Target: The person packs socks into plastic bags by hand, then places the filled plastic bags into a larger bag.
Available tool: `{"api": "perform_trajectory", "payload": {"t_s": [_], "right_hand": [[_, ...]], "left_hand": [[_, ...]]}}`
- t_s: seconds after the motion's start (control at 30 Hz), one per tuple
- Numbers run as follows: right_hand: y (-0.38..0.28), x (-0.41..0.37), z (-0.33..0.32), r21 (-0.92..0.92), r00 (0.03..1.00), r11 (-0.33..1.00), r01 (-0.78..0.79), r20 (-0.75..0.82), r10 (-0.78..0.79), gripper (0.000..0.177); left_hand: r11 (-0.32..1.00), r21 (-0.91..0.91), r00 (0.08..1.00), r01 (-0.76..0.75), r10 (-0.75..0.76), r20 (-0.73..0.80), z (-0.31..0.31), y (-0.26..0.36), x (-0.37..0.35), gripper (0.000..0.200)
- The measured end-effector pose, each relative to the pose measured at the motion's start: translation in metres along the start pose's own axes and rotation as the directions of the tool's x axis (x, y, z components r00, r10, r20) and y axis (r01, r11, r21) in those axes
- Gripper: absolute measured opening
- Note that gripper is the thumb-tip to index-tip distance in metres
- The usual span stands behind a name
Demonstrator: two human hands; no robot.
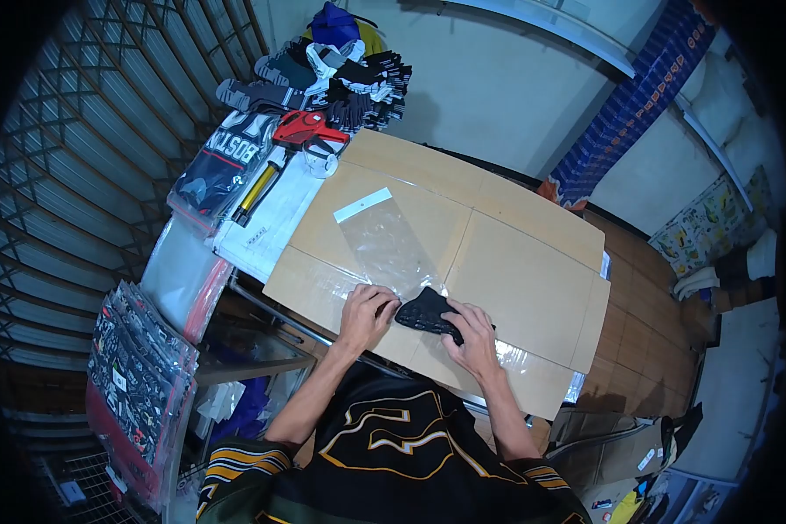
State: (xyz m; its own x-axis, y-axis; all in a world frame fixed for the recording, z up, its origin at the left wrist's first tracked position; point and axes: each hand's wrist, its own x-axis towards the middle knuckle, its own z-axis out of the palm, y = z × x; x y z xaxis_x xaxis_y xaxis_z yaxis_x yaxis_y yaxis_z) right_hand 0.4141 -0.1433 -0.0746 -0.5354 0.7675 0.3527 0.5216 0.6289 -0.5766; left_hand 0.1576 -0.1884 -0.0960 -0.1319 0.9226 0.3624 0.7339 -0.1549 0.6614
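A black folded cloth item [423,311] lies on the cardboard sheet [515,253] near its front edge. My right hand [470,334] is closed on the right end of this black item. At its left end is my left hand [368,316], fingers curled and pinched together beside the lower edge of a clear plastic bag; what they hold, if anything, is too small to make out. The clear bag [382,240], with a white strip at its top, lies flat on the cardboard above both hands.
Left of the cardboard are a red label gun [304,129], a yellow-and-black cutter [259,189] and bagged dark garments [214,170]. Socks [349,79] are piled at the back. More packaged goods [140,375] hang at the lower left.
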Motion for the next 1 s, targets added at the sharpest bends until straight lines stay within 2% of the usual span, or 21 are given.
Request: {"api": "perform_trajectory", "payload": {"t_s": [0.13, 0.2, 0.33, 0.4, 0.63, 0.93, 1.0], "right_hand": [[0.0, 0.004, -0.006, -0.022, 0.99, 0.999, 0.043, 0.132, -0.04, 0.038], [0.001, 0.006, -0.009, -0.019, 0.988, 0.998, 0.054, 0.146, -0.05, 0.038], [0.002, 0.009, -0.01, -0.025, 0.982, 0.997, 0.066, 0.179, -0.061, 0.037], [0.002, 0.01, -0.009, -0.038, 0.983, 0.998, 0.056, 0.179, -0.049, 0.039], [-0.001, 0.013, -0.002, -0.148, 0.987, 0.989, -0.021, 0.154, 0.044, 0.049], [-0.022, 0.011, 0.016, -0.284, 0.989, 0.954, -0.097, 0.079, 0.124, 0.051], [-0.03, 0.011, 0.02, -0.298, 0.989, 0.948, -0.115, 0.058, 0.138, 0.051]], "left_hand": [[1.0, -0.008, 1.0, 0.009, -0.009, -0.016, 0.004, 0.002, -0.001, 0.009], [0.996, -0.038, 0.996, 0.076, -0.077, -0.038, 0.004, 0.004, -0.001, 0.008], [0.995, -0.055, 0.994, 0.086, -0.089, -0.061, 0.006, 0.005, 0.0, 0.007], [0.997, -0.061, 0.997, 0.048, -0.051, -0.061, 0.008, 0.002, -0.001, 0.007], [0.992, -0.113, 0.994, 0.065, -0.074, -0.08, 0.006, 0.004, -0.003, 0.008], [0.981, -0.184, 0.977, 0.064, -0.1, -0.188, 0.01, 0.001, -0.008, 0.012], [0.989, -0.146, 0.972, -0.002, -0.032, -0.234, 0.012, -0.002, -0.008, 0.014]]}}
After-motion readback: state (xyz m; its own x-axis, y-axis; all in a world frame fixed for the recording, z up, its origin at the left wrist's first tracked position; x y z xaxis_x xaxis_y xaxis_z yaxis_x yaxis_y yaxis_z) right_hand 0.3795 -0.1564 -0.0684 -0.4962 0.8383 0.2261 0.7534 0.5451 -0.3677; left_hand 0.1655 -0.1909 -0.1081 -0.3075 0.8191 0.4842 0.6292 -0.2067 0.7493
